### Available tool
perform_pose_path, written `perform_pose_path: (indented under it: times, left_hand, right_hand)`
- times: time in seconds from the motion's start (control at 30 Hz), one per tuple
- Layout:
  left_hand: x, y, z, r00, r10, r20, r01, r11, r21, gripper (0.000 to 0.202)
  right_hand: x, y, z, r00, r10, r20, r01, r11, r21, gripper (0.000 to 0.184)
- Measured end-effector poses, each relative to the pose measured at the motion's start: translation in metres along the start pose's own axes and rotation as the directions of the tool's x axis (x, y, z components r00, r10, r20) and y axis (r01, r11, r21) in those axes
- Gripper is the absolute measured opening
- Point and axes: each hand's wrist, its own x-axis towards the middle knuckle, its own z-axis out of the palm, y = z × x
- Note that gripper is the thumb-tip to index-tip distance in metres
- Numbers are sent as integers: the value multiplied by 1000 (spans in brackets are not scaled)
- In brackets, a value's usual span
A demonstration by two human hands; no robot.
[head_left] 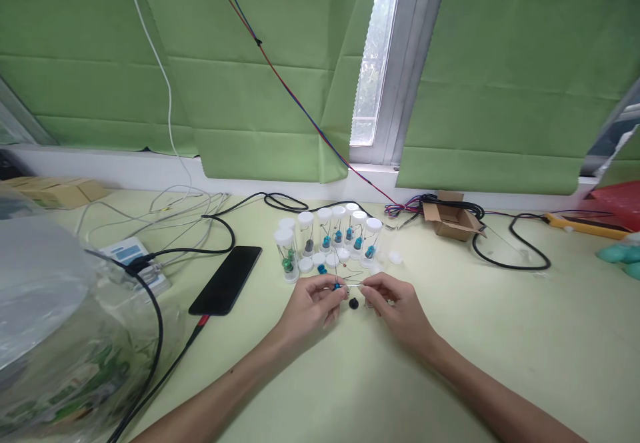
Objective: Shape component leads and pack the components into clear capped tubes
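Note:
My left hand (313, 303) and my right hand (395, 303) meet over the pale green table (450, 349). Between their pinched fingertips is a small blue electronic part with thin wire leads (339, 286); the left fingers pinch the blue body, the right fingers pinch a lead end. A small black part (354, 305) lies on the table just below. Behind the hands stands a row of clear vials with white caps (327, 233), each holding small blue, green or dark parts. Loose white caps (320, 259) lie in front of them.
A black phone (226, 279) lies to the left with a cable plugged in. Clear plastic bags (50, 323) fill the near left. Black and white cables run across the back, beside a small open cardboard box (453, 219). Green blinds cover the window.

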Motion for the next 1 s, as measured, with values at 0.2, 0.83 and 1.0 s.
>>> perform_pose_path:
  times: [0.2, 0.83, 1.0]
  left_hand:
    - [-1, -2, 0, 1000, 6, 19, -7, 999, 41, 31]
    - [-3, -4, -2, 993, 79, 90, -97, 973, 212, 26]
    - [-4, -1, -1, 991, 104, 85, -122, 962, 244, 26]
  right_hand:
    - [1, 0, -1, 1000, 23, -3, -23, 1000, -7, 23]
    - [-1, 7, -2, 999, 48, 24, -46, 996, -79, 34]
    - [0, 6, -4, 998, 48, 30, -46, 995, -88, 35]
